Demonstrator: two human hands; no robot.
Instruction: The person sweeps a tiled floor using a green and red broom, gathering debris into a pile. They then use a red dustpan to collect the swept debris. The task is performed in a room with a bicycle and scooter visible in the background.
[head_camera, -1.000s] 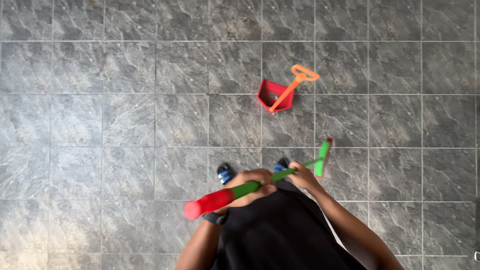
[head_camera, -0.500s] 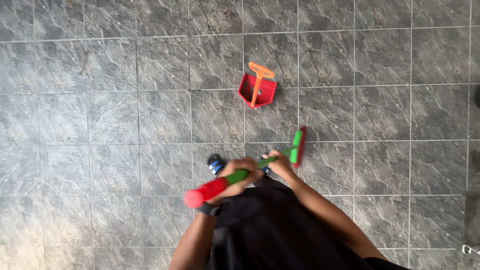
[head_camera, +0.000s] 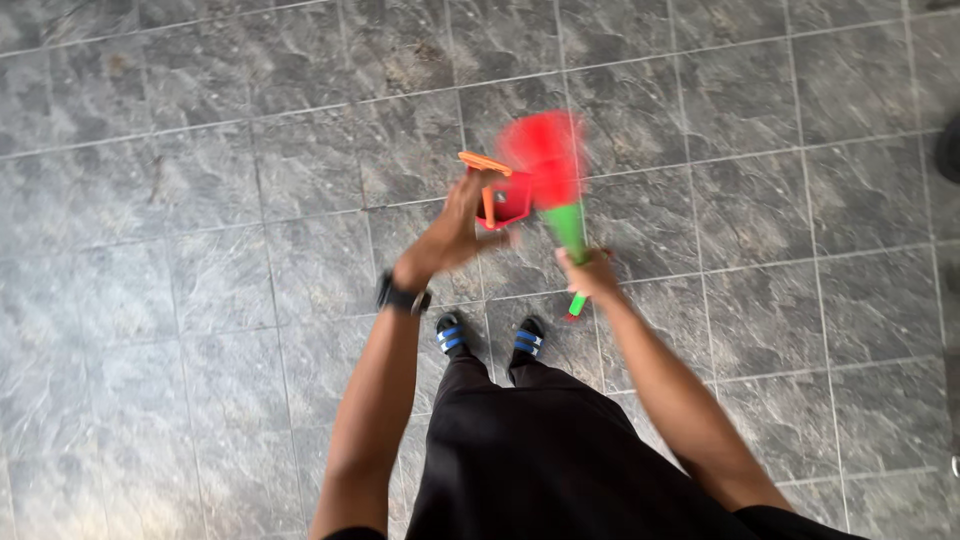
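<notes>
My left hand (head_camera: 455, 228) reaches forward to the red dustpan (head_camera: 516, 200) standing on the floor. Its fingers are spread beside the pan's upright orange handle (head_camera: 485, 163); whether they touch it is blurred. My right hand (head_camera: 590, 275) alone grips the green shaft of the broom (head_camera: 568, 228), held nearly upright. The broom's red grip end (head_camera: 545, 148) points toward the camera and is blurred, covering part of the dustpan. Its lower end (head_camera: 577, 305) shows just below my right hand.
Grey stone floor tiles (head_camera: 200, 200) fill the view. My feet in dark sandals with blue stripes (head_camera: 450, 335) stand just behind the dustpan. A black watch (head_camera: 400, 295) is on my left wrist. A dark object (head_camera: 950, 150) sits at the right edge.
My left hand let go of the broom and moved forward to the dustpan handle. The broom swung from lying across my body to nearly upright in my right hand. The view tilted forward.
</notes>
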